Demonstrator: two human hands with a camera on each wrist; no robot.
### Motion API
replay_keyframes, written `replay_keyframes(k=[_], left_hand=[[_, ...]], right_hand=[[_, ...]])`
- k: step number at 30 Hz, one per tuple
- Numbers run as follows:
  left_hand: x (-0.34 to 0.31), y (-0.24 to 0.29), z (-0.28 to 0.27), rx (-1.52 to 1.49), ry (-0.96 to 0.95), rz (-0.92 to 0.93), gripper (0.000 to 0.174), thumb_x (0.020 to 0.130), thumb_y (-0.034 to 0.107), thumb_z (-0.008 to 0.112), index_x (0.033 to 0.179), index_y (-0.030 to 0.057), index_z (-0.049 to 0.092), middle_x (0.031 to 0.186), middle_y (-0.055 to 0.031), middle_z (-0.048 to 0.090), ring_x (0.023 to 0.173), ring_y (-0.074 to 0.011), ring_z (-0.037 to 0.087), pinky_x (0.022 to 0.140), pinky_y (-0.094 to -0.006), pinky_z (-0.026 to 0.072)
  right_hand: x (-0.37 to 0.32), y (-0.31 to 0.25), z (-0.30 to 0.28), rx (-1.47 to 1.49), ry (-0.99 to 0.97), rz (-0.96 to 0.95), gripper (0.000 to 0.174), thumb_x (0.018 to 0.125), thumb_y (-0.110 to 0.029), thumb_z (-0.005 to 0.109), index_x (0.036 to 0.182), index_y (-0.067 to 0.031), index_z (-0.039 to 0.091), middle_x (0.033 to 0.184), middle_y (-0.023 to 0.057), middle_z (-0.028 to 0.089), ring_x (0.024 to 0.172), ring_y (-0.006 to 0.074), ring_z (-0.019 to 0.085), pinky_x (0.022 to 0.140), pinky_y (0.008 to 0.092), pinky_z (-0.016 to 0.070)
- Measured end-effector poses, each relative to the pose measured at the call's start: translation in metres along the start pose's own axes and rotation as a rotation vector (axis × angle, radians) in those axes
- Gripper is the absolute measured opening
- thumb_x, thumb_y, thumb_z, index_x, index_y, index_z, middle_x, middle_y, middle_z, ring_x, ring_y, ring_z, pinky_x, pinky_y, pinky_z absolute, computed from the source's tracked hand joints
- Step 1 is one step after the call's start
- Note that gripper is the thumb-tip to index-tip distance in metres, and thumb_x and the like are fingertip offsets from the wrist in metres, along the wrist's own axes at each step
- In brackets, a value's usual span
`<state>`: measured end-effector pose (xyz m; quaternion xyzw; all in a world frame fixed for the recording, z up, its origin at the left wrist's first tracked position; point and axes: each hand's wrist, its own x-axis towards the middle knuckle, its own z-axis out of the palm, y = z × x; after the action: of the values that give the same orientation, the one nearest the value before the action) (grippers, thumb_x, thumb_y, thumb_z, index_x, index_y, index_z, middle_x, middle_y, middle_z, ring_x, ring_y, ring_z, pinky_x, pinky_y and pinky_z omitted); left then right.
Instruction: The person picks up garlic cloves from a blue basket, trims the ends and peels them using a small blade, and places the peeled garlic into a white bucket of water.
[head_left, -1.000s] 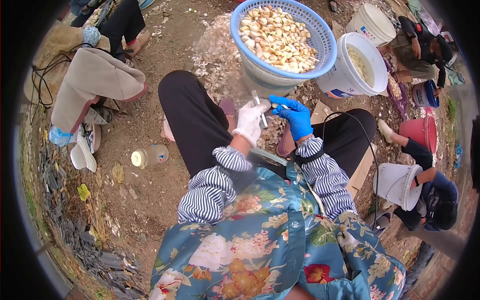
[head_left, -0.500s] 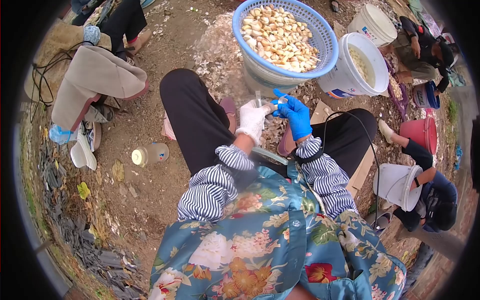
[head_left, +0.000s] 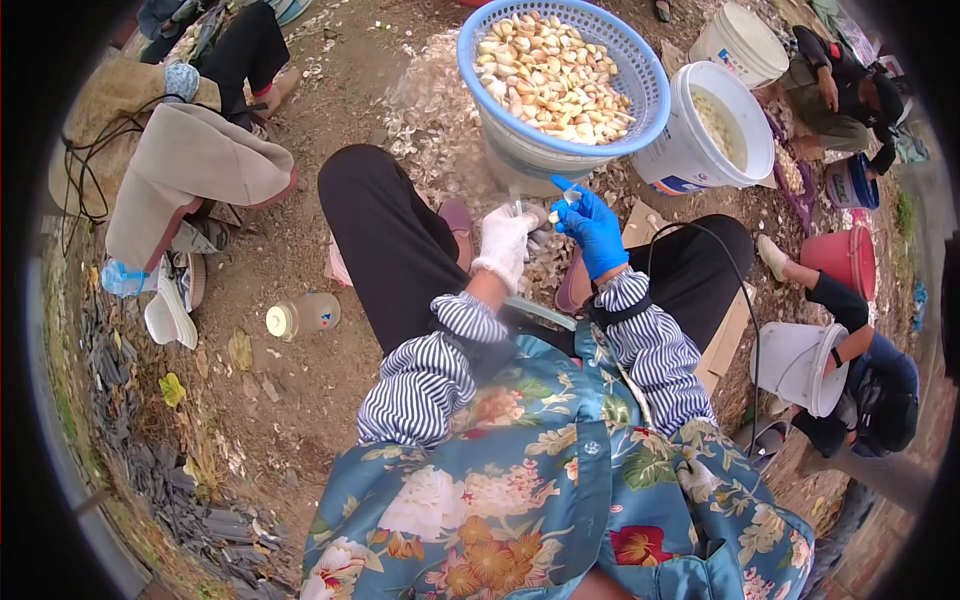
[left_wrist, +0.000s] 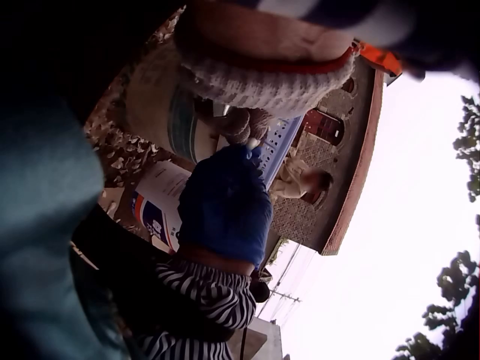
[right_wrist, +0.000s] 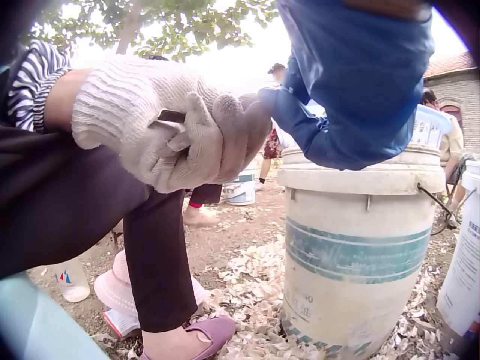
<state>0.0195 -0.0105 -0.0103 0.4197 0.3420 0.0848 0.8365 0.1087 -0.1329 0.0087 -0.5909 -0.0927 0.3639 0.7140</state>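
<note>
In the head view my left hand (head_left: 503,248), in a white knit glove, grips a narrow metal blade (head_left: 517,207) whose tip shows above the fingers. The right wrist view shows a short length of this metal blade (right_wrist: 171,115) between the glove's curled fingers. My right hand (head_left: 596,236), in a blue glove, pinches a pale garlic clove (head_left: 554,217) close beside the left fingertips, its index finger raised. Beyond both hands, unpeeled-looking garlic cloves (head_left: 548,75) fill a blue colander (head_left: 655,100) set on a white bucket (right_wrist: 352,262).
A white bucket (head_left: 655,160) holds pale cloves in liquid, near a lidded bucket (head_left: 740,50). Papery skins (head_left: 425,105) litter the ground. A jar (head_left: 303,315) lies at left. A black cable (head_left: 757,350) curves past the right knee. Other people sit around, one beside a white pail (head_left: 790,365).
The blade, earlier slanting long across the left fingers, now shows mainly its upper end. My right index finger has lifted, and the right hand has drawn slightly away from the left.
</note>
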Motion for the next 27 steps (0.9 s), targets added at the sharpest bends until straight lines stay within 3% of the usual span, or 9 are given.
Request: replay_keyframes(k=[6, 12, 18, 21, 24, 27], left_hand=[[-0.008, 0.01, 0.003, -0.077, 0.093, 0.011, 0.01, 0.087, 0.01, 0.059, 0.089, 0.0013, 0.064, 0.074, -0.0074, 0.066, 0.053, -0.0086, 0.055, 0.045, -0.0206, 0.0406], [-0.013, 0.011, 0.012, 0.438, -0.075, 0.186, 0.014, 0.088, 0.015, 0.061, 0.086, 0.0015, 0.064, 0.072, -0.0049, 0.066, 0.055, -0.0067, 0.055, 0.047, -0.0216, 0.0421], [-0.005, -0.003, 0.011, 0.595, -0.013, 0.259, 0.014, 0.087, 0.014, 0.061, 0.084, 0.0017, 0.065, 0.071, -0.0046, 0.066, 0.053, -0.0065, 0.055, 0.048, -0.0221, 0.0438], [-0.008, 0.004, 0.012, 0.239, -0.036, -0.024, 0.013, 0.088, 0.014, 0.061, 0.088, 0.0018, 0.064, 0.073, -0.0061, 0.066, 0.052, -0.0078, 0.054, 0.046, -0.0211, 0.0419], [-0.005, -0.002, 0.006, -0.016, -0.056, -0.116, 0.012, 0.089, 0.013, 0.059, 0.093, 0.0018, 0.061, 0.075, -0.0076, 0.064, 0.051, -0.0086, 0.052, 0.043, -0.0196, 0.0382], [0.002, -0.006, 0.001, -0.204, -0.096, -0.199, 0.011, 0.091, 0.012, 0.056, 0.095, 0.0023, 0.059, 0.075, -0.0072, 0.061, 0.052, -0.0081, 0.05, 0.041, -0.0194, 0.0351]], right_hand=[[0.0, 0.004, -0.001, 0.037, 0.019, 0.004, 0.046, 0.088, -0.005, 0.059, 0.133, -0.0043, 0.049, 0.098, 0.0004, 0.063, 0.078, 0.0059, 0.058, 0.069, 0.018, 0.0486], [0.003, 0.007, -0.008, -0.067, 0.047, -0.002, 0.036, 0.088, -0.002, 0.057, 0.124, -0.0019, 0.054, 0.117, 0.0031, 0.063, 0.078, 0.0058, 0.058, 0.068, 0.0189, 0.0493], [0.005, 0.018, -0.007, -0.149, 0.066, -0.027, 0.029, 0.089, -0.002, 0.055, 0.117, -0.0007, 0.056, 0.123, 0.0054, 0.061, 0.08, 0.006, 0.059, 0.067, 0.0195, 0.0498], [0.004, 0.013, -0.005, -0.152, 0.043, -0.019, 0.029, 0.089, -0.003, 0.055, 0.118, -0.0008, 0.056, 0.123, 0.0053, 0.061, 0.082, 0.0067, 0.059, 0.068, 0.02, 0.0506], [0.001, 0.012, 0.002, 0.006, 0.081, -0.082, 0.035, 0.087, -0.003, 0.059, 0.122, -0.0004, 0.057, 0.09, 0.001, 0.064, 0.071, 0.0065, 0.057, 0.062, 0.0212, 0.0487], [0.0, 0.011, 0.004, 0.016, 0.096, -0.079, 0.034, 0.088, -0.003, 0.059, 0.122, -0.0004, 0.056, 0.089, 0.0001, 0.063, 0.072, 0.0068, 0.057, 0.063, 0.022, 0.0492]])
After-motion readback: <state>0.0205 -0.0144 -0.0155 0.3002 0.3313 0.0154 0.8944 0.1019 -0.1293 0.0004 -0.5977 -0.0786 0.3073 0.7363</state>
